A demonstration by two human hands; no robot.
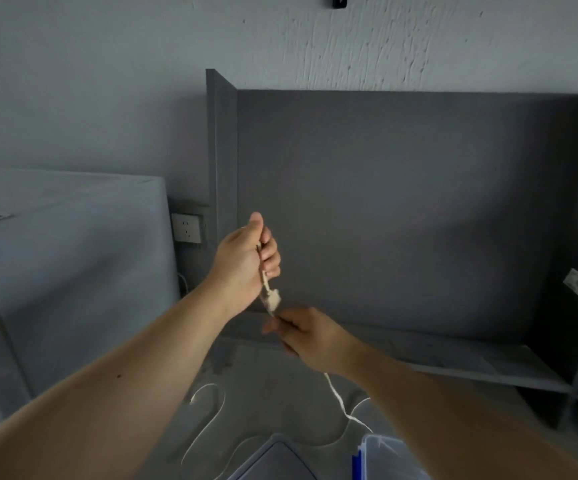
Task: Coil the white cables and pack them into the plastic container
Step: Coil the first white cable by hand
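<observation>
My left hand [244, 263] is raised in front of the grey panel, fist closed around a small bundle of white cable whose plug end [270, 296] pokes out below the fingers. Just under it my right hand [310, 332] pinches the same white cable [337, 396], which drops from that hand in a loose line to the floor. More white cable [207, 415] lies in curves on the floor. The clear plastic container [382, 455] with a blue latch sits at the bottom edge, partly behind my right forearm.
A translucent lid or second bin [277, 459] lies beside the container at the bottom. A dark grey panelled shelf unit [401, 209] fills the right, with a low ledge. A pale grey cabinet [65, 265] stands left, a wall socket [187, 228] beside it.
</observation>
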